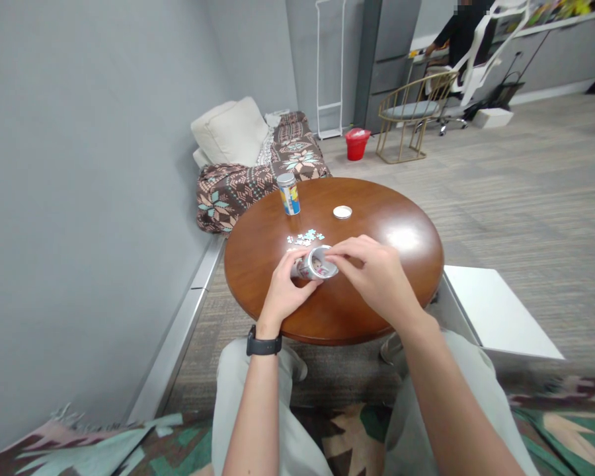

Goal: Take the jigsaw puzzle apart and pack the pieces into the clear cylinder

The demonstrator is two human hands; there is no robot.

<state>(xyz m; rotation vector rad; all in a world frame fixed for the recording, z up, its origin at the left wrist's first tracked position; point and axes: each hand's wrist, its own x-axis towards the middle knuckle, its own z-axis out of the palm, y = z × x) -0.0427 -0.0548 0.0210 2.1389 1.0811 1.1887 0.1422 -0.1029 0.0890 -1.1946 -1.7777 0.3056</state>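
Observation:
My left hand is wrapped around an open cylindrical tin can, which is tilted so its mouth faces me. A small picture shows inside the rim. The thumb and fingers of my right hand are pinched together at the can's mouth; what they hold, if anything, is too small to make out. Just beyond the can lie several small jigsaw puzzle pieces in a loose pile. A round lid rests on the tabletop farther back. Behind the pieces stands a second can, upright and lidded, with a yellow and blue print.
Everything stands on a round brown wooden table. A white box-like unit is at its right. Beyond are a patterned couch with cushions, a red bin, a gold-framed chair and a seated person.

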